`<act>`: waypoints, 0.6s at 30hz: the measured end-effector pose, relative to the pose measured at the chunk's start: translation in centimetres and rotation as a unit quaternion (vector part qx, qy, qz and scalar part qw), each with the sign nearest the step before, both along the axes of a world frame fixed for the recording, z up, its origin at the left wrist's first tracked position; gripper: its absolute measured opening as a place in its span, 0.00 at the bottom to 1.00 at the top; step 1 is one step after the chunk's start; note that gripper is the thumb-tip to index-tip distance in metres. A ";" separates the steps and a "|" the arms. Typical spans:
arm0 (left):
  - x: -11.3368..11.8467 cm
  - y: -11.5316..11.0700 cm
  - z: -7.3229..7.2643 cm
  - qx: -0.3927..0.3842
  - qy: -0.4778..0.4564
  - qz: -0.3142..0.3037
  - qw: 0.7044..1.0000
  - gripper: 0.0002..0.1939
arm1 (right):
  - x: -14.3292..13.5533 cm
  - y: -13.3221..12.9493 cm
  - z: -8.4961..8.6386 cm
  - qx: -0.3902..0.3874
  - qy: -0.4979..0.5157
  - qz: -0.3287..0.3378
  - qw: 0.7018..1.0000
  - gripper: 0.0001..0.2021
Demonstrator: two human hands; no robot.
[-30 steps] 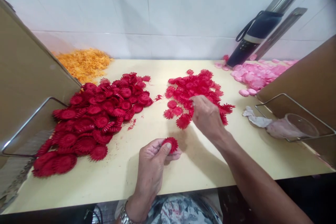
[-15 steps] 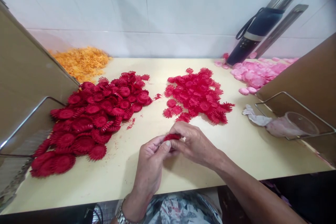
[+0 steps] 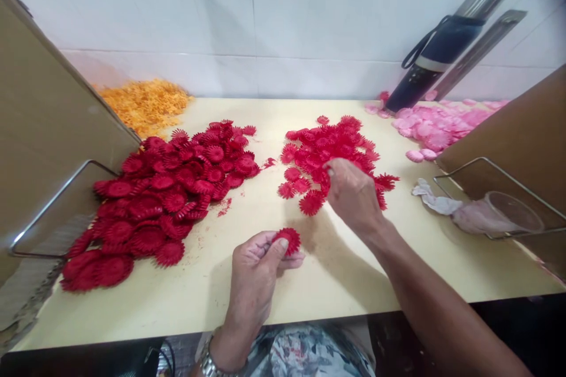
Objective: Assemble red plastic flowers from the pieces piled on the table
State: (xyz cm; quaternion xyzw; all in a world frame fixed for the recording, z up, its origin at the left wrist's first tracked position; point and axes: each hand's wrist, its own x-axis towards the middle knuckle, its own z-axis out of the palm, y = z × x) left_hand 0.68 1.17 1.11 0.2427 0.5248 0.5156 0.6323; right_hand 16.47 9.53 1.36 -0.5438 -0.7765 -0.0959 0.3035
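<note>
Between thumb and fingers of my left hand (image 3: 259, 274) is a small red fringed disc (image 3: 289, 240), its toothed edge facing up, just above the table. My right hand (image 3: 354, 191) reaches over the near side of the right pile of red fringed discs (image 3: 327, 144). Its fingers are curled down and closed among the discs; whatever is in them is hidden. A larger, layered-looking pile of darker red fringed discs (image 3: 145, 206) spreads over the left side of the table.
Orange shreds (image 3: 145, 103) lie at the back left, pink discs (image 3: 437, 123) at the back right by a dark blue bottle (image 3: 435, 59). Upright brown panels flank the table (image 3: 247, 300). A clear plastic cup (image 3: 499, 215) lies tipped at right inside a wire frame (image 3: 526, 188).
My right hand has left the disc held at my left hand and moved forward to the right pile. The left hand keeps its disc, now showing its face.
</note>
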 end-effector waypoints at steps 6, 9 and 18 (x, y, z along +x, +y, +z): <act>-0.3 0.5 0.1 -0.011 -0.034 -0.013 0.999 0.08 | 1.5 0.5 1.9 -0.031 -0.034 -0.017 0.999 0.14; -0.2 0.6 0.0 0.010 -0.061 -0.024 0.998 0.07 | -0.3 -2.3 2.1 -0.128 0.077 0.142 0.978 0.13; -0.1 0.2 -0.3 0.058 -0.059 -0.060 0.995 0.06 | -2.5 -4.3 0.9 -0.234 0.194 0.259 0.917 0.08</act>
